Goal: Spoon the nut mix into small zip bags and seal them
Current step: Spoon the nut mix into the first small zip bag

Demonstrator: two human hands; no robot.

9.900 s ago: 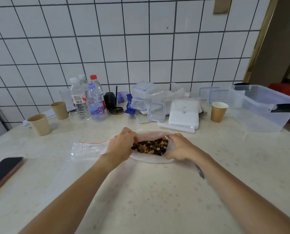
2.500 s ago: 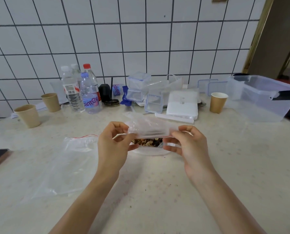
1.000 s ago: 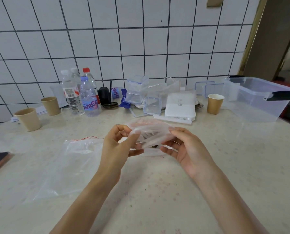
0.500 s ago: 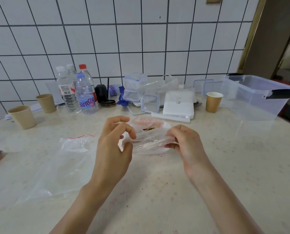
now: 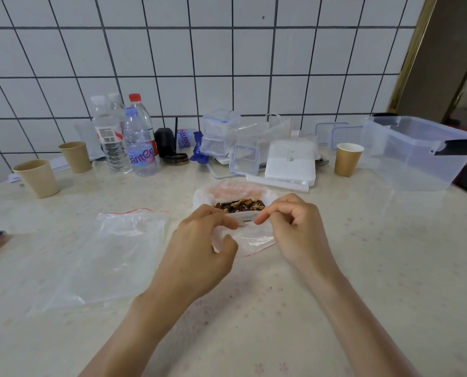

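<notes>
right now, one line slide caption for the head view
Both hands pinch a small zip bag before the nut mix.

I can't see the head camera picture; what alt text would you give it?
Two bare hands, the left hand and right hand, pinch a small clear zip bag just in front of an open bag of nut mix on a pale table. A large empty zip bag lies to the left; bottles, paper cups and plastic boxes line the tiled wall behind.
</notes>
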